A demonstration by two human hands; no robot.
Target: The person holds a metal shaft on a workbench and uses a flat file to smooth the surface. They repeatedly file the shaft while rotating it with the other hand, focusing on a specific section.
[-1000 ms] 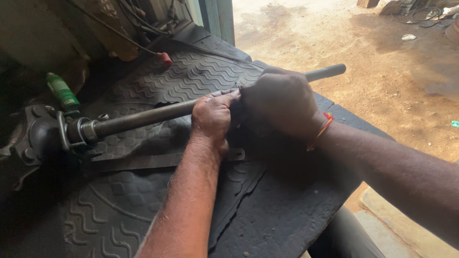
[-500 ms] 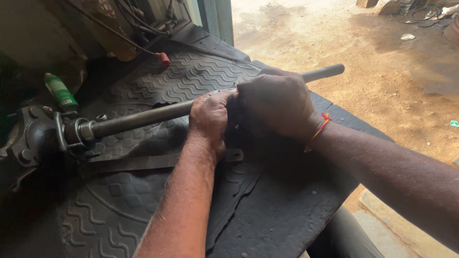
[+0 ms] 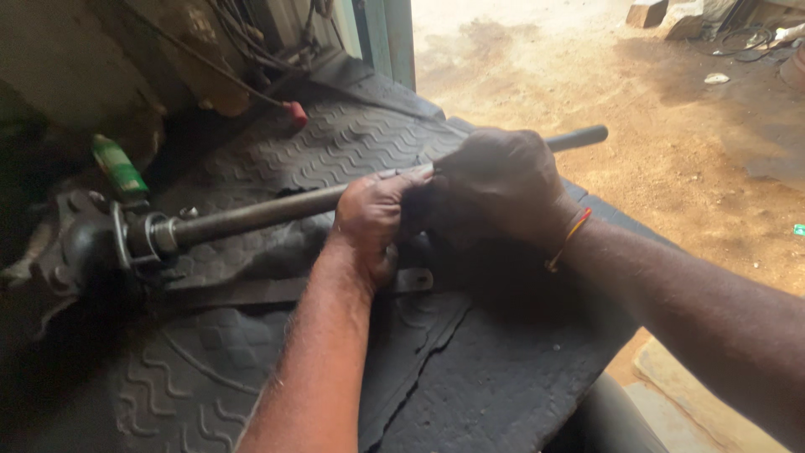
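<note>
**Around the Work: Mat, Bottle, Yard**

Black rubber mat (image 3: 335, 143) with wavy ribbing, cracked near the lower middle. Flat metal strip (image 3: 251, 292) lying across it. 1 green bottle (image 3: 117, 166) standing at far left. Red knob (image 3: 294, 111) below dangling wires (image 3: 243, 38). Sandy ground (image 3: 671, 134) outside, with stone blocks (image 3: 671, 13) at top right.

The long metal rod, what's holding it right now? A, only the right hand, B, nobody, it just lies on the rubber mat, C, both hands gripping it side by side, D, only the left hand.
C: the left hand and the right hand both wrap around the long metal rod, touching each other near its middle, above the ribbed black rubber mat.
</note>
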